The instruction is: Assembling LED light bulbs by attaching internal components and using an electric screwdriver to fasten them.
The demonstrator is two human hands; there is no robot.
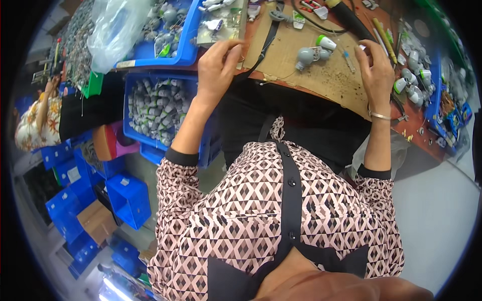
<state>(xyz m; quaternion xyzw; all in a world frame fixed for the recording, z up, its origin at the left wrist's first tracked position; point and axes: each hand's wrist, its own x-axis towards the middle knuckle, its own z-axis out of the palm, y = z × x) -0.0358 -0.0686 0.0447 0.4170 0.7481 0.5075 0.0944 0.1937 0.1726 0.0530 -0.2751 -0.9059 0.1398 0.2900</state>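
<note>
My left hand (217, 70) is raised at the table's near edge, beside the large blue tray. Its thumb and forefinger are pinched together; whether something thin is between them I cannot make out. My right hand (376, 70) hovers over the right side of the cardboard sheet (281, 60), fingers curled, with a tiny whitish bit at the fingertips. Between the hands lie a grey bulb-shaped part (305, 56) with a thin wire and a white piece with a green end (326, 42). A slim clear tube (348, 61) rests near my right fingers.
Blue trays (193, 37) of grey parts stand at the left, and a blue bin (131, 131) of white-and-green pieces sits lower. Loose parts (412, 93), a yellow-handled tool (384, 40) and pliers (399, 108) lie right. Another person (40, 120) sits far left.
</note>
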